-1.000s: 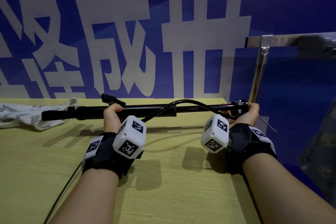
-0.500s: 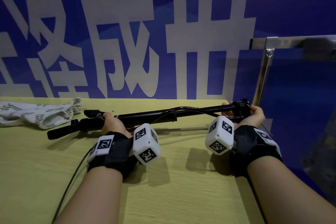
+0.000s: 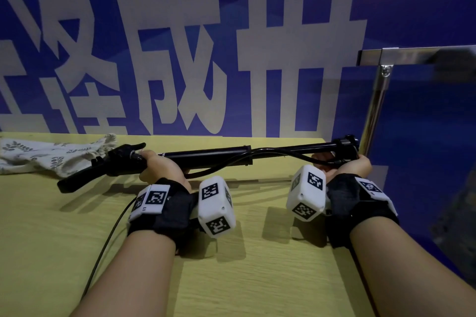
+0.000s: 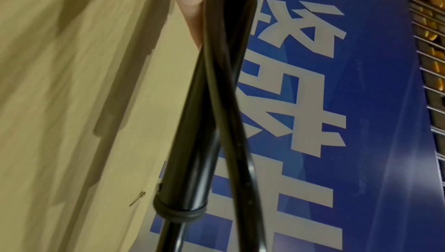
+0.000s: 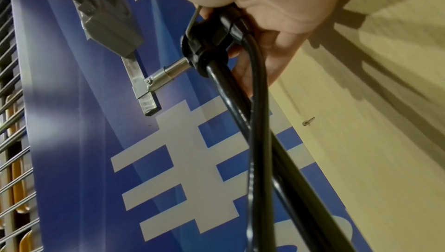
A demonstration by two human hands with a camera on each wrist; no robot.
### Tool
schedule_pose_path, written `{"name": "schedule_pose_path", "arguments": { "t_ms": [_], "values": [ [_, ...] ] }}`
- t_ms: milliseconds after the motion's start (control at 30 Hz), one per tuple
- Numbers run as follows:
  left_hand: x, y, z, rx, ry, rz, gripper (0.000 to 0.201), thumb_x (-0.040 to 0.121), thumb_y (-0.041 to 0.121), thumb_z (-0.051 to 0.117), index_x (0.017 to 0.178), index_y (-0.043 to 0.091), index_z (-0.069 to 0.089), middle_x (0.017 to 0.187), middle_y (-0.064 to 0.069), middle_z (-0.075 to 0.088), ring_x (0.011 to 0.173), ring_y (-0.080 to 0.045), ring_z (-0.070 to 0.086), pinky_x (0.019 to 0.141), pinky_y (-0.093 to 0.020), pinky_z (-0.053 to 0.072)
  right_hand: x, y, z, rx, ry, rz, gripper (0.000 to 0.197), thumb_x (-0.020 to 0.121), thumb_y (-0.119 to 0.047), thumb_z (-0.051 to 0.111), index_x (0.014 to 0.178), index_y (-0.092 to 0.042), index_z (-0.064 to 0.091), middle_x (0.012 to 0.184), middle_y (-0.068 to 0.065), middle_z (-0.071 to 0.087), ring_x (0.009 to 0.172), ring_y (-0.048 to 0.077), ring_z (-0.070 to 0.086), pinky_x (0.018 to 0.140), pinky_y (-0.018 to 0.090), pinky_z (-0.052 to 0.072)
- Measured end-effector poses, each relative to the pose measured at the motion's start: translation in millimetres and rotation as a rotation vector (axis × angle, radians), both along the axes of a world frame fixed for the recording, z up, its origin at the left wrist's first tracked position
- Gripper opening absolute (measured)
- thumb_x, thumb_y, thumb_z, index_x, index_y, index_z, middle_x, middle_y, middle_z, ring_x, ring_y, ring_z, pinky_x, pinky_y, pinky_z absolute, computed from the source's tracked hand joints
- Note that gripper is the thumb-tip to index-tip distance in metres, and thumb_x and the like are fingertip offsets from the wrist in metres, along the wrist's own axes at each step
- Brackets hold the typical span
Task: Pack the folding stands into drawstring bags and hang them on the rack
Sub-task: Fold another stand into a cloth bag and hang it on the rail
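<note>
A black folding stand with a telescopic tube and a looping black cable is held level just above the yellow-green table. My left hand grips its thick left part next to the handle piece; the tube runs away from the fingers in the left wrist view. My right hand grips the stand's right end, fingers curled round the black head and cable. A pale leaf-printed drawstring bag lies flat at the table's far left.
A metal rack with a horizontal bar stands at the table's right end, close to the stand's tip. A blue banner wall with white characters rises behind the table. A thin cable trails from my left wrist across the table.
The stand's left end has dropped and its handle piece has folded down, so the stand looks shorter. My left hand slid left along it. The right hand kept its hold.
</note>
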State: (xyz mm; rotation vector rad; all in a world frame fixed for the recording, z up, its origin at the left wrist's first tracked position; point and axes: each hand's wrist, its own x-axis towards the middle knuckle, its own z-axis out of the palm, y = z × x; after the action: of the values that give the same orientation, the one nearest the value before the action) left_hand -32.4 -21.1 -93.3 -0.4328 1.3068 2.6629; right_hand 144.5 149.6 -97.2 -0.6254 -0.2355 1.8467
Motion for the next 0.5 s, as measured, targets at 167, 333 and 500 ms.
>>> {"name": "schedule_pose_path", "arguments": {
  "t_ms": [167, 333, 500],
  "values": [
    [1, 4, 0, 0.046, 0.059, -0.005, 0.054, 0.092, 0.042, 0.043, 0.138, 0.013, 0.040, 0.131, -0.011, 0.053, 0.113, -0.029, 0.056, 0.099, -0.046, 0.044, 0, 3, -3, -0.027, 0.021, 0.005, 0.040, 0.097, -0.033, 0.030, 0.079, -0.008, 0.054, 0.072, 0.005, 0.059, 0.056, 0.017, 0.062, 0.046, 0.022, 0.047],
    [1, 6, 1, 0.040, 0.057, -0.072, 0.056, 0.092, 0.038, 0.044, 0.140, 0.010, 0.038, 0.133, -0.013, 0.052, 0.115, -0.030, 0.055, 0.090, -0.040, 0.045, -1, -1, 0, -0.002, -0.010, -0.016, 0.032, 0.096, -0.022, 0.035, 0.075, -0.008, 0.055, 0.050, 0.007, 0.065, 0.050, 0.021, 0.064, 0.058, 0.035, 0.057],
    [10, 10, 3, 0.051, 0.112, -0.165, 0.052, 0.096, 0.034, 0.041, 0.141, 0.008, 0.037, 0.113, -0.011, 0.055, 0.095, -0.025, 0.054, 0.070, -0.035, 0.048, -4, -4, 0, -0.005, 0.027, -0.044, 0.032, 0.096, -0.021, 0.033, 0.075, -0.007, 0.055, 0.045, 0.007, 0.063, 0.065, 0.024, 0.064, 0.070, 0.037, 0.056]
  ]
}}
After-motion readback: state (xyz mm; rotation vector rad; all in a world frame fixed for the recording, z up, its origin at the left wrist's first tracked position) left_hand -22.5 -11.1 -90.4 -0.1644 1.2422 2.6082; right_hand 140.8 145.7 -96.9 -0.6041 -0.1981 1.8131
